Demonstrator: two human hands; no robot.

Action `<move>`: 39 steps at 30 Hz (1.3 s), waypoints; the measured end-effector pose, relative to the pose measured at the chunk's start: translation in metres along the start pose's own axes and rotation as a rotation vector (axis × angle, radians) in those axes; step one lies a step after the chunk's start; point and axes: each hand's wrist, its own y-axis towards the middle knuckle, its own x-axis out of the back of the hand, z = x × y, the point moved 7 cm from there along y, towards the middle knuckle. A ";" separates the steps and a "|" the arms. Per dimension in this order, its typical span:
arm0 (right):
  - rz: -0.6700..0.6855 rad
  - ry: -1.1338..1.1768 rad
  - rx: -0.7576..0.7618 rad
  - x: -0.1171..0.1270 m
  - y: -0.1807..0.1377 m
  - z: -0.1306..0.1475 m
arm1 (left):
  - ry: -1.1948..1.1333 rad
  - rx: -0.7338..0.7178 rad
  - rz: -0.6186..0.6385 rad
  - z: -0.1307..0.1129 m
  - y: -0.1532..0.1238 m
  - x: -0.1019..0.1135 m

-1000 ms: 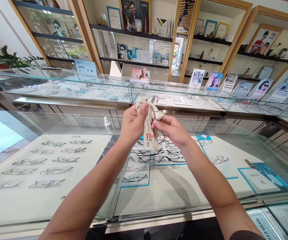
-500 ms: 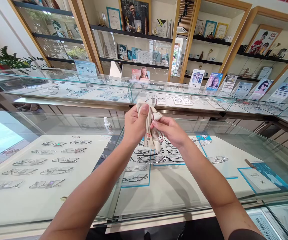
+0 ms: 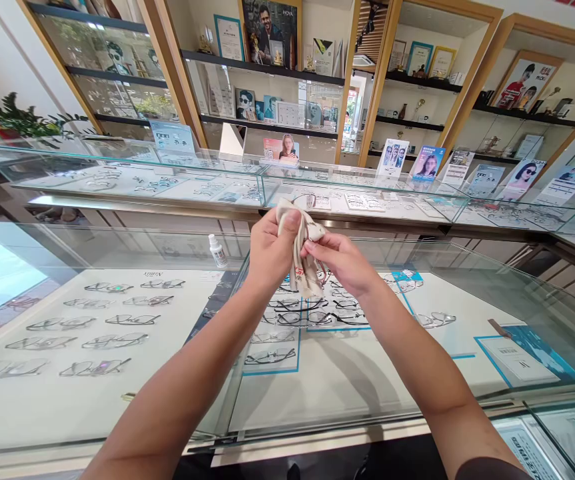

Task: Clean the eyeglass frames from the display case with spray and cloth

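Above the glass counter, my left hand (image 3: 273, 248) is closed on a cream cleaning cloth (image 3: 307, 283) with red print, its thumb pressing the folds. Within the cloth is a pair of eyeglasses (image 3: 323, 272), of which only bits of thin frame show; the lenses are mostly covered. My right hand (image 3: 341, 261) pinches the glasses at the cloth's right side, fingertips together. Both hands are close together, at about the middle of the view. A small white bottle (image 3: 217, 251) stands upright on the counter, left of my left hand.
Beneath me is a glass display case (image 3: 317, 413) with rows of eyeglasses (image 3: 62, 323) inside. A second glass case (image 3: 192, 190) runs across behind it, with upright cards (image 3: 428, 163) on top. Wooden shelves (image 3: 267, 67) line the wall. A potted plant (image 3: 12, 117) is at far left.
The cloth's folds have shifted slightly, and my left hand has moved a little to the right. My right hand keeps almost the same place.
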 end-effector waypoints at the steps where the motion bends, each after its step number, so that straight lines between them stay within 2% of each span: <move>1: 0.001 0.004 -0.009 -0.001 0.000 -0.001 | 0.008 0.008 -0.023 0.002 0.000 0.001; 3: -0.028 0.038 -0.033 0.002 0.001 -0.003 | -0.008 0.054 -0.013 0.006 0.002 0.001; 7: -0.106 0.153 -0.102 0.014 0.004 -0.005 | -0.098 0.179 0.088 0.013 0.004 -0.001; 12: -0.178 0.187 0.001 0.026 0.005 0.006 | -0.137 0.233 -0.022 0.017 0.007 0.011; 15: -0.210 0.142 0.028 0.031 0.005 0.012 | -0.152 0.266 -0.044 0.021 0.010 0.016; 24: -0.229 0.150 0.061 0.038 0.004 0.016 | -0.162 0.279 -0.062 0.020 0.010 0.021; 28: -0.261 0.101 0.071 0.044 0.001 0.023 | -0.168 0.265 -0.138 0.018 0.013 0.030; 34: -0.301 0.035 0.113 0.048 -0.002 0.032 | -0.185 0.166 -0.248 0.017 0.023 0.052; 37: -0.320 -0.059 0.157 0.044 -0.004 0.031 | -0.215 0.178 -0.270 0.020 0.023 0.054; 39: -0.352 -0.211 0.238 0.039 -0.007 0.035 | -0.246 0.209 -0.275 0.022 0.021 0.051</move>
